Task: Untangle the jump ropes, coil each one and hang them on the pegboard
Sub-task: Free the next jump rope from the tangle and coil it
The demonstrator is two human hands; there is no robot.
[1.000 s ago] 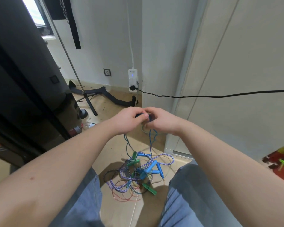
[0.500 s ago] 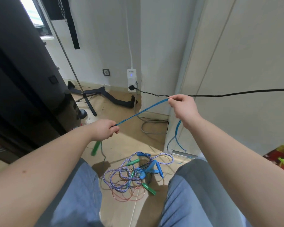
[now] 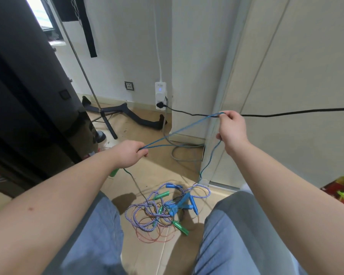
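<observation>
A thin blue jump rope (image 3: 179,132) stretches as a doubled strand between my hands. My left hand (image 3: 130,153) grips one end of the loop at waist height, with a green handle (image 3: 114,172) hanging just below the wrist. My right hand (image 3: 231,130) pinches the other end higher up, near the wall corner, and a strand drops from it to the floor. On the floor between my knees lies a tangled pile of ropes (image 3: 165,211): a purple-white braided rope, a thin orange one, blue handles and green handles. No pegboard is in view.
A black power cable (image 3: 286,113) runs taut from a white wall adapter (image 3: 160,96) across to the right, just behind my right hand. A grey cable (image 3: 179,153) loops on the floor by the corner. A dark cabinet and a stand with black legs (image 3: 127,114) are at left.
My hands were together over the pile a second ago. They have pulled apart, right hand up and right, left hand down and left, and a second strand now runs between them.
</observation>
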